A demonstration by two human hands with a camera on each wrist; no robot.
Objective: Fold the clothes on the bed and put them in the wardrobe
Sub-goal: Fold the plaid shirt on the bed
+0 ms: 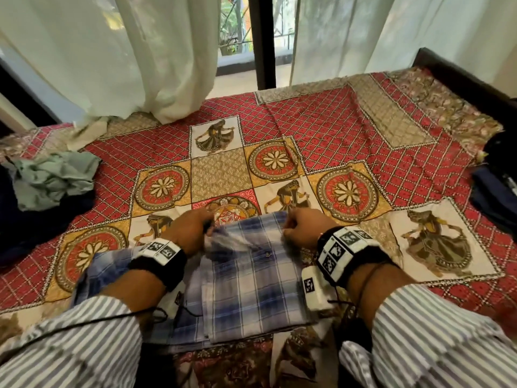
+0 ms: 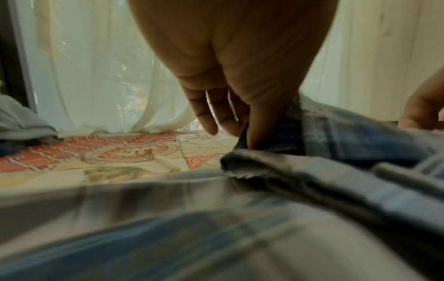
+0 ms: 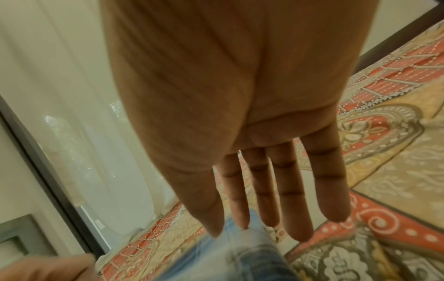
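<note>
A blue and white checked shirt point(image 1: 246, 278) lies partly folded on the bed point(image 1: 349, 130), at its near edge, over the red and gold patterned bedcover. The left hand point(image 1: 188, 230) pinches the shirt's far edge, thumb pressed into the cloth. The right hand point(image 1: 303, 228) hovers over the same edge; the head view suggests curled fingers, yet the wrist view shows them straight point(image 3: 288, 199) and holding nothing. A crumpled green garment point(image 1: 53, 179) sits well apart at the left.

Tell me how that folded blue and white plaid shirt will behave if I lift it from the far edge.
The blue and white plaid cotton shirt looks thin and floppy; it will probably droop and unfold. Its stacked layers look loose, so they may slide apart.
</note>
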